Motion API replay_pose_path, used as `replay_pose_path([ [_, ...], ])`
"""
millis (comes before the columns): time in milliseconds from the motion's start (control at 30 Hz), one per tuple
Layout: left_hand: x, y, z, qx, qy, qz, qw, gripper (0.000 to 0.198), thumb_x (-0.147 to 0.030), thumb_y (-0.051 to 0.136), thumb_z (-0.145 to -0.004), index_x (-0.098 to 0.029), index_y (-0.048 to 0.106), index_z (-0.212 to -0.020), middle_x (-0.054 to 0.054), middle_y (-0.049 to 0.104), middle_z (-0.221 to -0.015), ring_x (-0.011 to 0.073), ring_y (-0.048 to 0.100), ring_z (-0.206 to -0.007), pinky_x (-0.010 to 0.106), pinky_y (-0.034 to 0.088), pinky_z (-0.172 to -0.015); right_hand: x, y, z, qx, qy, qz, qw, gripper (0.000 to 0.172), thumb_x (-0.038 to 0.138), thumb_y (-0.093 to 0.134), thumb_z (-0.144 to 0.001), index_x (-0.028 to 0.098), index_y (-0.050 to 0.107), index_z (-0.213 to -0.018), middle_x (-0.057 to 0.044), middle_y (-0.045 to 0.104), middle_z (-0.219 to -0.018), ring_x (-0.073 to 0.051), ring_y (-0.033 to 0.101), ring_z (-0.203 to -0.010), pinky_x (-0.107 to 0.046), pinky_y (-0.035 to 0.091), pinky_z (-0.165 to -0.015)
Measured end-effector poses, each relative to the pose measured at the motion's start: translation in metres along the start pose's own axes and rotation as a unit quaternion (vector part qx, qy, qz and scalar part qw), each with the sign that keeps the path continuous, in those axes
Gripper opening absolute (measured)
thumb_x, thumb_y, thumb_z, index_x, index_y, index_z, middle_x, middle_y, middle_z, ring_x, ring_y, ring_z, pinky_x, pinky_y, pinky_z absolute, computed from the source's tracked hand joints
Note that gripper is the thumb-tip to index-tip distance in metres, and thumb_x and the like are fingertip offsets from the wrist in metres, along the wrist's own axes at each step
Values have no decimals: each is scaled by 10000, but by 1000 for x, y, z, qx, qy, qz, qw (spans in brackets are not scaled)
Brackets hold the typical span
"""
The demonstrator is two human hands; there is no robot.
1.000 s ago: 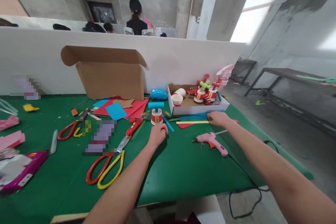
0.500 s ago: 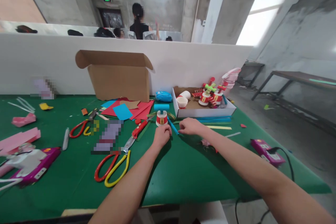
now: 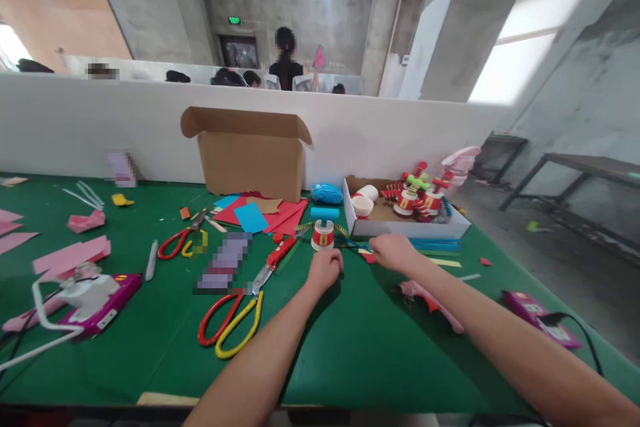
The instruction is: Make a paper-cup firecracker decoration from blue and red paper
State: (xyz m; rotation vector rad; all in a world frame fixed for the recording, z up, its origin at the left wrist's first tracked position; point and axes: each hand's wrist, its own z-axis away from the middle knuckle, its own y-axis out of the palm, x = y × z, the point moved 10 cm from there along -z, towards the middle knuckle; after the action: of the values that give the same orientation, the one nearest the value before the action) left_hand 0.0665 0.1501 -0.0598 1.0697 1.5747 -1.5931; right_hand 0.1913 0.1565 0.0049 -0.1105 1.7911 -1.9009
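Observation:
A red-and-white paper cup figure (image 3: 323, 236) stands upright on the green table, with folded spring-like strips at its sides and a blue roll (image 3: 325, 213) at its top. My left hand (image 3: 325, 272) is closed just in front of the cup; what its fingers hold, if anything, is hidden. To the right, my right hand (image 3: 393, 252) pinches the end of a blue paper strip (image 3: 357, 245) that runs toward the cup. A small red piece (image 3: 369, 257) lies beside its fingers. Beneath my right forearm is a pink glue gun (image 3: 433, 305), partly covered.
Large scissors (image 3: 257, 287) and smaller pliers-like scissors (image 3: 183, 238) lie left. A white-sided box (image 3: 407, 227) holds finished cup figures. Behind are coloured paper sheets (image 3: 251, 217) and an upright cardboard box (image 3: 253, 163). Purple power strips (image 3: 107, 310) sit at both sides.
My view has shifted, so the table things appear further right. My right hand has drawn slightly away from the cup, and the blue strip now points more sideways.

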Motion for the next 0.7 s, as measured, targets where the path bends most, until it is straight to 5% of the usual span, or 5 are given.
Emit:
replay_pose_path([
  [467,4,1,2,7,-27,83,996,259,13,397,-577,-185,504,-449,-50,481,-431,99,496,-485,203,388,-531,-79,2,39,-7,23,9,1000,248,152,403,-848,157,651,-845,-102,699,-847,-195,618,-738,-246,281,-539],
  [600,3,2,3,14,-61,160,985,221,-6,389,-596,-177,483,-491,-50,498,-451,79,480,-417,185,368,-458,-71,-9,55,-71,59,-125,988,173,165,454,-799,180,621,-761,-49,676,-712,-160,582,-626,-244,303,-543],
  [700,-1,0,5,38,-78,225,971,167,-45,412,-624,-167,524,-612,-36,576,-538,71,513,-416,174,386,-443,-38,-19,72,-152,65,-325,931,141,257,474,-801,198,585,-737,-14,644,-652,-146,570,-582,-243,378,-566],
])
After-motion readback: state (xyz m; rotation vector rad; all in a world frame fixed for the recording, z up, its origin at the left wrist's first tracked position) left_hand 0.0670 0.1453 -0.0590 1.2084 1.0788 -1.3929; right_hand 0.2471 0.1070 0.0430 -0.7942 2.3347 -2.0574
